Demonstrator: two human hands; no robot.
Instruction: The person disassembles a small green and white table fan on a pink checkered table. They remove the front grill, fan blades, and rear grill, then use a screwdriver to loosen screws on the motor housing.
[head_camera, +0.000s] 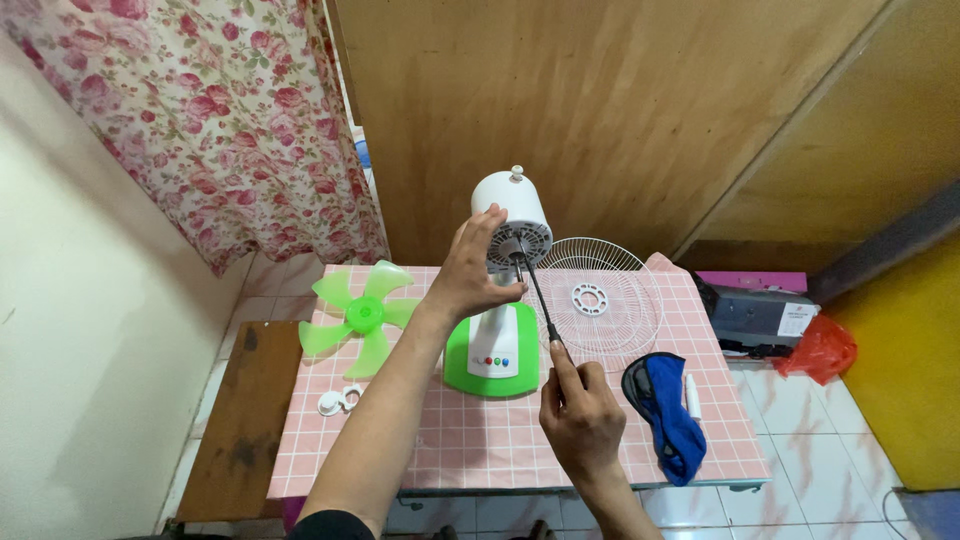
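A pink checked table (400, 450) is standing against a wooden wall (600, 110), its near edge partly hidden behind the person's two forearms. On it, one white-and-green table fan (497, 345) is sitting stripped of its guard, its motor housing (512, 215) tilted toward the camera. One white wire fan guard (605, 295) is lying flat just behind and to the right of the fan base, a white ring at its centre. One green five-bladed fan blade (360, 315) is lying to the left, with a small white fitting (338, 402) near it, too small to make out. One blue and black cloth pouch (665, 405) is resting at the right edge, a white object beside it half covered. Off the table to the right, one dark box (760, 312) bearing a white rectangular label is sitting beside one red plastic bag (820, 350).

The left hand (470, 270) is cupping the front of the motor housing, fingers curled around its rim. The right hand (580, 415) is closing its fingers on a black screwdriver (537, 298), whose tip is meeting the motor's centre; the handle is buried in the fist.
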